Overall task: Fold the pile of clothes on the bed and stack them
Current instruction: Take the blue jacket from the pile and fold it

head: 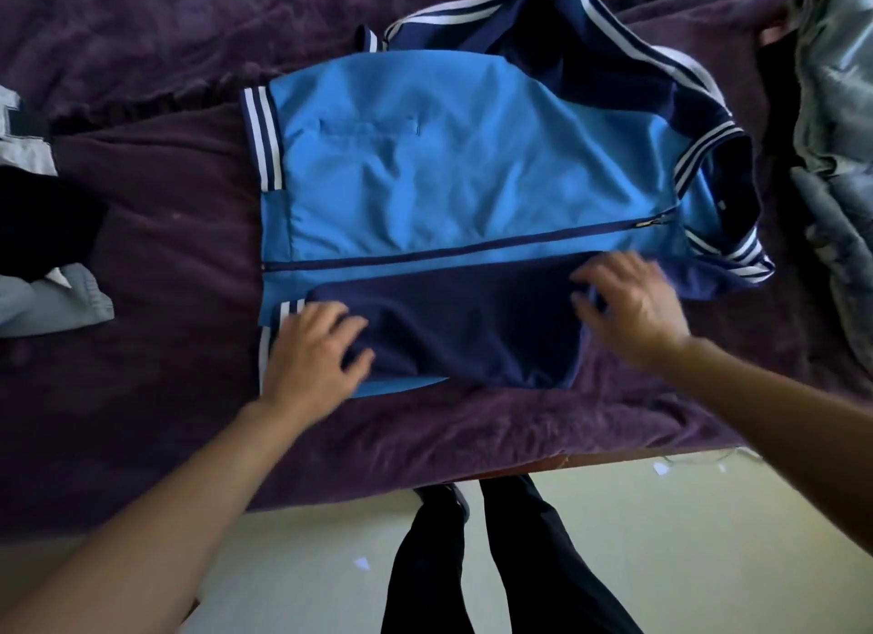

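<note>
Left hand (314,350), right hand (630,309) atop jacket (425,161)

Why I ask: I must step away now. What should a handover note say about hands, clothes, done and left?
Left hand: open, pressing the cuff end of the near navy sleeve.
Right hand: open, on that sleeve's shoulder end; blurred.
Light-blue zip jacket with navy sleeves lies flat on the purple bedspread, collar right.
Done: near sleeve folded across the front.
To do: far striped sleeve not yet folded in, then the body; crumpled grey-green garment at right and pale grey garment at left wait; no stack visible.
</note>
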A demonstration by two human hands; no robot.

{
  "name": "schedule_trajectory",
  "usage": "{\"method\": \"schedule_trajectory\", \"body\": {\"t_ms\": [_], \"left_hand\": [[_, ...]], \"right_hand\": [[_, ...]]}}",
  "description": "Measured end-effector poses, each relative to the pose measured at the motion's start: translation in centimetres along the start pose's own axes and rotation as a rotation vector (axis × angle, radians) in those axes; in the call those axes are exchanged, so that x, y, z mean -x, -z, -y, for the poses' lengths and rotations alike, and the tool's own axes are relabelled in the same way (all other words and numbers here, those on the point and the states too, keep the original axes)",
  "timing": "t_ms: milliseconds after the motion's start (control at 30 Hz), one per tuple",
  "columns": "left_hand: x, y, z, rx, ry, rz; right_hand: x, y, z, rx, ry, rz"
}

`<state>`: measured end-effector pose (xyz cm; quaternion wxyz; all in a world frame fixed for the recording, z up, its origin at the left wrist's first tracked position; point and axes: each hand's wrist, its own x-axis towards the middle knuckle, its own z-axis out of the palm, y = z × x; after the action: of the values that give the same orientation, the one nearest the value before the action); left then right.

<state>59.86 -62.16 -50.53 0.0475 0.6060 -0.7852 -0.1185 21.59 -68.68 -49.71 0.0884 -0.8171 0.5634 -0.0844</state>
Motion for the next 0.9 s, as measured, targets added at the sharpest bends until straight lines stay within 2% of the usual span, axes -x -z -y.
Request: {"method": "schedule_trajectory", "body": {"t_ms": [67,133,200,267,367,433,500,600,667,767,900], "left_hand": [[1.7,-2.2,-2.7,-0.11,-0.044,0.316],[2.4,-4.1,-2.9,-0.251,0.028,0.483],[2.5,-5.2,-1.9,-0.346,0.076,0.48],[2.1,-5.5,-0.5,-0.393,0.098,0.459],[1.7,-5.5,0.9,-0.34,0.146,0.41],[1.6,-5.0,0.6,-0.322,0.161,0.453],[1.6,-4.8,0.0,-0.368,0.176,0.505],[0.7,-4.5,-0.8,-0.404,0.22,0.513],[-0.1,-3.7,-0.8,-0.357,0.256,0.486],[-0.8,-2.0,-0.2,-0.22,0.288,0.488],[-3.1,1.9,0.4,-0.048,0.383,0.698]], "right_hand": [[4.0,-1.8,1.2,0.017,0.214,0.213],[6.1,-3.3,0.1,0.106,0.24,0.427],[5.5,-4.3,-2.6,0.169,0.068,0.495],[3.7,-4.6,-4.9,0.223,-0.074,0.484],[1.4,-4.9,-7.0,0.293,-0.124,0.446],[0.5,-4.6,-7.0,0.281,-0.146,0.42],[0.0,-4.3,-6.4,0.247,-0.039,0.399],[-0.3,-4.6,-4.9,0.139,0.245,0.342],[-0.5,-4.6,-4.6,0.009,0.266,0.344],[0.3,-3.8,-5.3,-0.101,0.237,0.481],[-2.1,-0.5,-6.1,-0.233,0.016,0.796]]}}
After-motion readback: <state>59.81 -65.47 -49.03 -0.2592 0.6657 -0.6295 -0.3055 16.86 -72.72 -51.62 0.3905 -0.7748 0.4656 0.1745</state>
